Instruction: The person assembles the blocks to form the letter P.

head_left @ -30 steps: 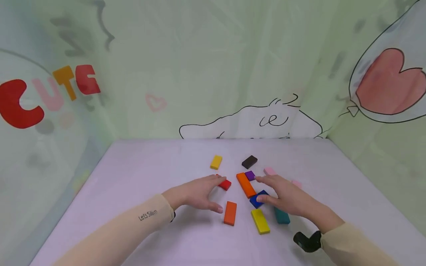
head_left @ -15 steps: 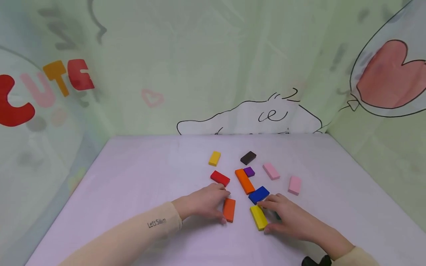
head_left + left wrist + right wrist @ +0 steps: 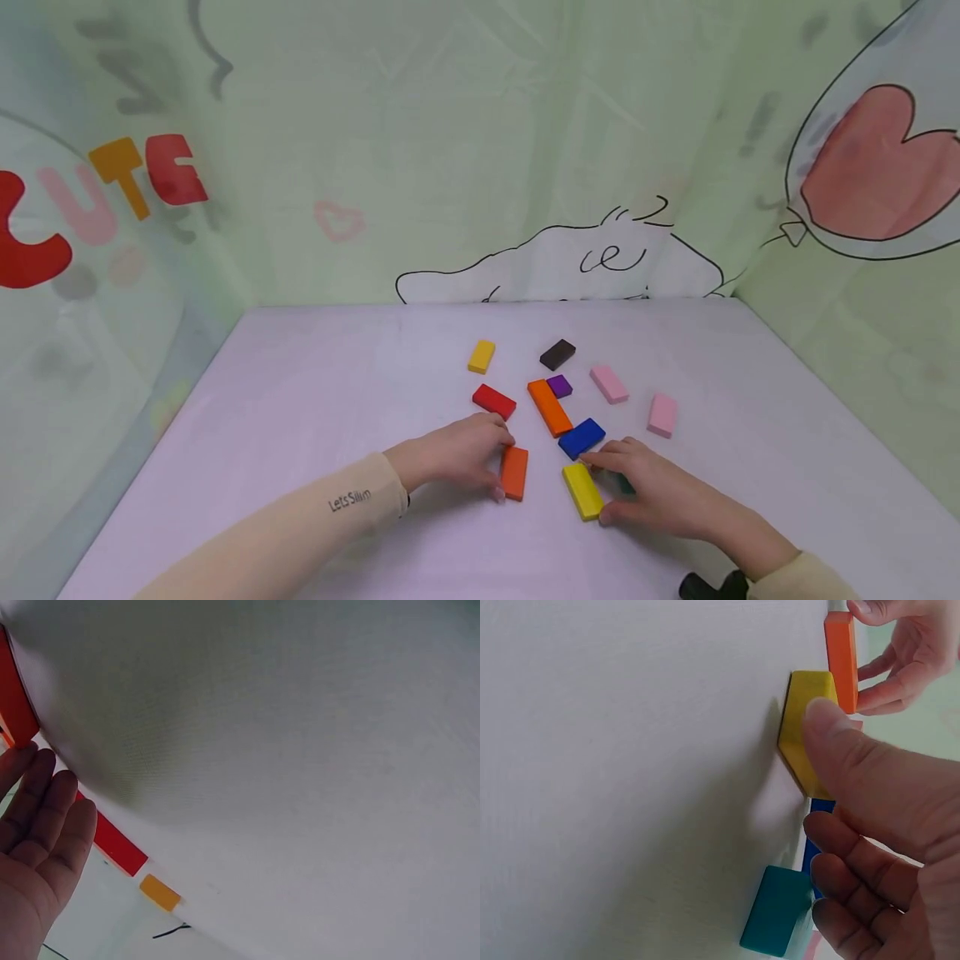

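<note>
Near the middle front of the table, my left hand (image 3: 461,454) holds an orange-red block (image 3: 514,473) lengthwise, thumb by its near end and index finger at its far end. The left wrist view shows the other fingers (image 3: 56,806) extended beside it. My right hand (image 3: 660,492) holds a bright yellow block (image 3: 582,492) the same way; in the right wrist view the thumb overlaps this yellow block (image 3: 799,727) and the index fingertip is hidden. Under the right hand lies a teal block (image 3: 776,911), mostly covered in the head view. Both held blocks lie on the table.
Beyond the hands lie a red block (image 3: 494,402), an orange block (image 3: 549,408), a purple block (image 3: 559,386) and a blue block (image 3: 582,438). Farther off are an amber block (image 3: 482,357), a black block (image 3: 558,355) and two pink blocks (image 3: 662,415). Printed cloth walls enclose the table.
Both hands have come down and nearer to me, the left onto the orange-red block, the right onto the yellow one. Over the last half second they barely move, and the blocks stay put.
</note>
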The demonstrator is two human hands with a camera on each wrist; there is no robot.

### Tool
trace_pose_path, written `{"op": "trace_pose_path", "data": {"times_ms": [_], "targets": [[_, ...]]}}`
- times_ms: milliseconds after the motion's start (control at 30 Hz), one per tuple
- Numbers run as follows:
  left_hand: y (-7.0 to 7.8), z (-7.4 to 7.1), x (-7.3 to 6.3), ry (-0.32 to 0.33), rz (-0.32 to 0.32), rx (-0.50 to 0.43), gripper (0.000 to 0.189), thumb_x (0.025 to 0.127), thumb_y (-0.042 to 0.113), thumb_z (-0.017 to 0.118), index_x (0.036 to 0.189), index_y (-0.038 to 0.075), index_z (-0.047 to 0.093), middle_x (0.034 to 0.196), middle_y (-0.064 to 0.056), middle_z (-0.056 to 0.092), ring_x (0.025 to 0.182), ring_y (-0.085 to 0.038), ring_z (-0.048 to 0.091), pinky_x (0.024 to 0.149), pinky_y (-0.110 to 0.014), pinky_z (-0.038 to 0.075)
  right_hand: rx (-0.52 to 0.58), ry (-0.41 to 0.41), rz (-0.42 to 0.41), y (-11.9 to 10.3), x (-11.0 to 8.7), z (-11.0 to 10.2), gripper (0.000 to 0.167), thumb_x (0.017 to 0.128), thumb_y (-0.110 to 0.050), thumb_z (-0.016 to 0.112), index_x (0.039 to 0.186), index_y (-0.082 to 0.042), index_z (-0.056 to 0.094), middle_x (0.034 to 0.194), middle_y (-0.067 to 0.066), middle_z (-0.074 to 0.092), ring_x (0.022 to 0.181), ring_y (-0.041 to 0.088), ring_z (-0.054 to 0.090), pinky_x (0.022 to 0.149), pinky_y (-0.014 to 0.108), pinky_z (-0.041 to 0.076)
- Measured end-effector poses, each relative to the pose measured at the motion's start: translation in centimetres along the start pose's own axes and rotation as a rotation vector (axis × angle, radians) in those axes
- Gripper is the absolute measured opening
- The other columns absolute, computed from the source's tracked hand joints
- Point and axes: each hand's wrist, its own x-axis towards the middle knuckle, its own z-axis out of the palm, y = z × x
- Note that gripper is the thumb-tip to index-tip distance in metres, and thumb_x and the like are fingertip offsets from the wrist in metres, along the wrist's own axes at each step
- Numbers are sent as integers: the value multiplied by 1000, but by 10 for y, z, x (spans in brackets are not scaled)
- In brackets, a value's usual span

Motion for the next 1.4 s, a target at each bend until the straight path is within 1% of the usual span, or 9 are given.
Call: {"op": "trace_pose_path", "data": {"times_ms": [67,167,367,533,667,767,1033,1267,1400], "targets": [[0,0,0,4,-13,-8,62,80,33,88,133,8,67,125,-1,67,118,-13,58,104,-23,52,0,-1,15,-1,1,1,58,73,-29,92,125,-12,72,116,1,69,107,20,59,93,44,60],[1,1,1,19,-38,-16,62,80,33,88,132,7,66,125,-2,66,116,-13,58,102,-23,53,5,-10,11,-3,1,2,57,73,-32,92,124,-14,73,114,0,68,106,19,59,93,45,60],[1,4,4,64,-93,-26,62,79,35,89,130,8,67,119,-2,65,107,-11,58,96,-22,55,23,-22,-34,-15,3,10,58,73,-36,92,123,-13,74,115,0,69,109,22,59,93,51,59],[0,5,6,97,-123,-25,57,78,36,90,124,8,69,111,-1,65,100,-10,57,89,-20,56,54,-27,-51,-28,6,18,57,74,-37,91,122,-11,74,111,0,69,106,19,58,89,47,61],[1,5,7,117,-159,-32,54,77,37,90,119,10,71,103,0,64,94,-9,55,85,-19,56,78,-17,-50,-38,9,24,59,74,-37,91,122,-8,74,107,0,70,101,18,58,87,45,61],[2,5,8,127,-179,-37,53,76,38,91,117,10,71,101,0,63,92,-9,54,84,-19,56,90,-3,-36,-43,10,29,61,73,-37,91,124,-7,73,105,0,69,100,17,58,87,44,61],[0,6,9,139,-176,-47,52,75,35,91,116,11,71,102,0,64,95,-10,55,87,-20,57,128,32,32,-54,12,38,63,73,-36,91,126,-6,72,108,2,71,103,19,59,92,48,60],[-1,6,10,132,-175,-51,52,76,32,92,118,11,70,104,0,64,95,-9,56,88,-20,57,101,95,50,-60,14,43,63,70,-35,93,123,-4,74,102,1,71,99,17,61,89,42,62],[0,6,11,130,-174,-51,51,75,31,92,118,11,71,103,0,64,95,-9,56,88,-20,57,83,115,58,-63,15,44,65,68,-35,94,121,-4,75,99,1,72,97,17,61,88,40,62]]}}
